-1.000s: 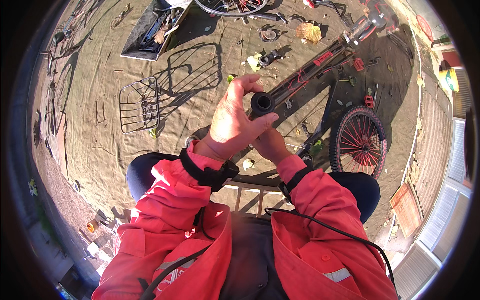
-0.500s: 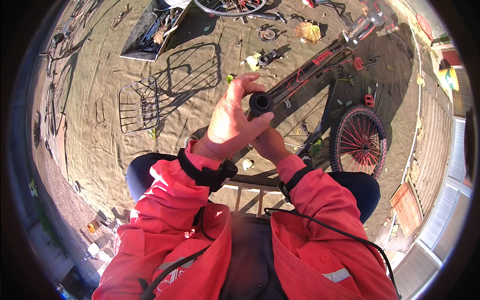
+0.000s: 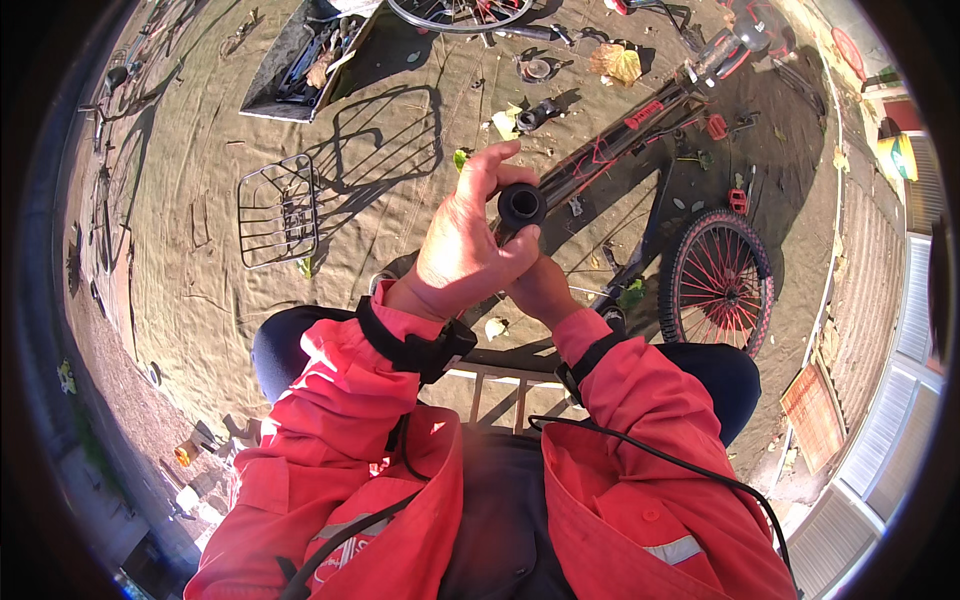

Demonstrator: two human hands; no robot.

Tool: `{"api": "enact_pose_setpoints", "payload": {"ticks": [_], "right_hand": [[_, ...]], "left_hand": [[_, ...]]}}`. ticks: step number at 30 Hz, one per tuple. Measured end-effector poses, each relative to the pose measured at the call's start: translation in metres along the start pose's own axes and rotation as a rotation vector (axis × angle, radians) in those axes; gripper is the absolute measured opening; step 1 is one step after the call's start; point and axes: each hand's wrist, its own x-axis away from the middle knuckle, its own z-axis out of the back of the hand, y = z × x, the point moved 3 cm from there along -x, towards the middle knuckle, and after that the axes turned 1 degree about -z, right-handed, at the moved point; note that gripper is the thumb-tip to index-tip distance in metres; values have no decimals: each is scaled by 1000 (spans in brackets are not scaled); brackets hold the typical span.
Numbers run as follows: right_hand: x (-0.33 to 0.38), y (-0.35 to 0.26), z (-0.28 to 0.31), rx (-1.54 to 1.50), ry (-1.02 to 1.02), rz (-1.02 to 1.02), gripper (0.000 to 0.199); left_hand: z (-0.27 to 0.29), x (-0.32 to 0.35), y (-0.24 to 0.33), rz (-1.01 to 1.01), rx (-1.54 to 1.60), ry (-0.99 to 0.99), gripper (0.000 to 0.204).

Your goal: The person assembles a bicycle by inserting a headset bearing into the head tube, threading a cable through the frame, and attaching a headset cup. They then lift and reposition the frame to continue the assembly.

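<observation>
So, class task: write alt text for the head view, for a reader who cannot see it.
Seen from above, a person in a red jacket holds a black cylindrical part in the left hand, right hand beneath. A wire basket and red-spoked wheel lie on the tarp.

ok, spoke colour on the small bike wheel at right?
Red spokes on the small bike wheel, inside a black tyre with a reddish rim line. The head view shows it.

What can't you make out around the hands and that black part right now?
Head view only:
- Right hand: mostly covered by the left hand; its grip is unclear.
- Black cylindrical part: only the round end shows; its body sits behind fingers.
- Tool tray: contents too small to identify.
</observation>
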Motion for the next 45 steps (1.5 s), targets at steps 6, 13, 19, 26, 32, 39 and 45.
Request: {"api": "enact_pose_setpoints", "payload": {"ticks": [6,13,19,26,32,39,45], "right_hand": [[0,-1,0,22,9,5,28],[-2,-1,-1,-1,-22,1,30],[-1,0,-1,0,-11,3,32],[-1,-1,-1,-7,-8,51,32],[-1,-1,0,-4,-6,-5,30],[0,0,0,26,-13,4,31],[-1,4,-4,25,2,7,31]], "left_hand": [[2,-2,0,-89,-206,45,85],[1,0,2,-33,-59,-12,91],[2,-2,1,14,-191,15,83],[2,-2,2,-10,-71,-1,93],[1,-3,1,-84,-157,76,85],[5,-2,8,41,56,-42,86],[1,-3,5,-26,-168,-4,88]]}}
